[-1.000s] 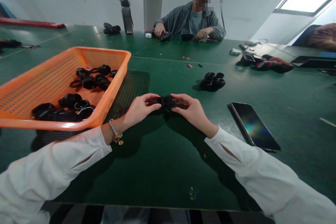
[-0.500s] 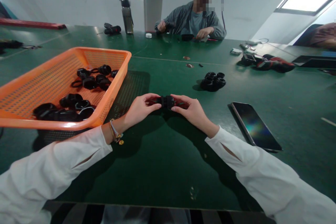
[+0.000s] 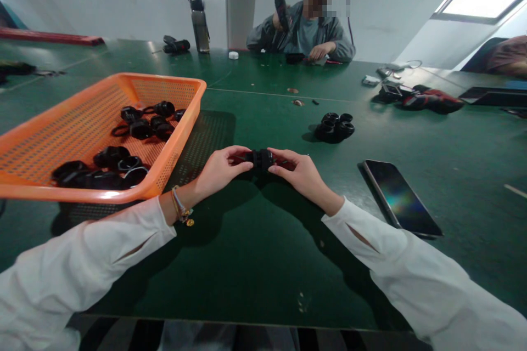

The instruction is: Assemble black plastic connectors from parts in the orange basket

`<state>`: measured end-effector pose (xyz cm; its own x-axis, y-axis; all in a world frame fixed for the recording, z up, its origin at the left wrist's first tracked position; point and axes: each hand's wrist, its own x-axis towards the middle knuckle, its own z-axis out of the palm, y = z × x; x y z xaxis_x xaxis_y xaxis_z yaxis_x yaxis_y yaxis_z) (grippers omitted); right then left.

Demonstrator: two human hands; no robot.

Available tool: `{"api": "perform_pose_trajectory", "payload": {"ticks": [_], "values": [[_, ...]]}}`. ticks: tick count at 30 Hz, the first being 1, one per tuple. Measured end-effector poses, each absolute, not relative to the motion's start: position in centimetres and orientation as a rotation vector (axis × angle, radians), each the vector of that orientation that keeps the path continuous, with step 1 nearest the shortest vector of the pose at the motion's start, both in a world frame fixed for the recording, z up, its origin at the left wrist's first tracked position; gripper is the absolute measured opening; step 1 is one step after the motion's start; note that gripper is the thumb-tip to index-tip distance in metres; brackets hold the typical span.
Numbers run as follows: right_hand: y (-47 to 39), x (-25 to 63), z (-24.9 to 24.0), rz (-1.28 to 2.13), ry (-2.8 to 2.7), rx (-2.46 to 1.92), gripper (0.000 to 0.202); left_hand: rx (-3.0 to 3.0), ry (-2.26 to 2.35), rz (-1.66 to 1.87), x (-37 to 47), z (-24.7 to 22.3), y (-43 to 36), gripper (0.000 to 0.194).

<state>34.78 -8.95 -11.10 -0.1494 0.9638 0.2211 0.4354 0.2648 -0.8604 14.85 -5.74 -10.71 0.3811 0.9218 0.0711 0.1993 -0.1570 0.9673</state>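
Note:
Between my two hands is a small black cylindrical part [image 3: 260, 160], held just above the green table. The fingers and thumb of my left hand [image 3: 224, 169] pinch its left end. My right hand [image 3: 300, 173] grips its right end the same way. The fingertips hide both ends, and its exact kind does not show. Beyond my right hand, several similar black ring-like parts [image 3: 334, 128] stand in a cluster. To the left of my hands is an orange plastic basket [image 3: 164, 173] with several black round parts [image 3: 142, 129] inside.
A smartphone [image 3: 401, 197] lies right of my right hand. Across the green table [image 3: 263, 269] a person in a grey jacket [image 3: 302, 33] holds up a dark tool [image 3: 282, 11]. A bottle [image 3: 200, 26] stands at the back; red-and-black items [image 3: 428, 100] lie at the right.
The black part between my hands has turned slightly; my hands stay in the same place. Across the table, the person has raised the dark tool from the tabletop.

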Motion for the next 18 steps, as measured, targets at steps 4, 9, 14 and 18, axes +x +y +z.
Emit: {"api": "perform_pose_trajectory", "payload": {"ticks": [4, 9, 14, 18], "values": [[-9.02, 34.68, -11.02, 0.794, -1.741, -1.299, 0.04, 1.615, 1.012, 0.893, 14.86, -10.63, -5.76, 0.033], [-9.2, 34.69, -10.82, 0.756, -1.767, -1.264, 0.036, 1.604, 1.008, 0.888, 14.92, -10.66, -5.73, 0.032], [-9.23, 34.8, -10.69, 0.781, -1.764, -1.253, 0.038, 1.602, 1.004, 0.89, 14.96, -10.68, -5.7, 0.031], [-9.2, 34.76, -10.71, 0.778, -1.762, -1.247, 0.036, 1.607, 0.992, 0.897, 14.94, -10.75, -5.67, 0.031]]}}
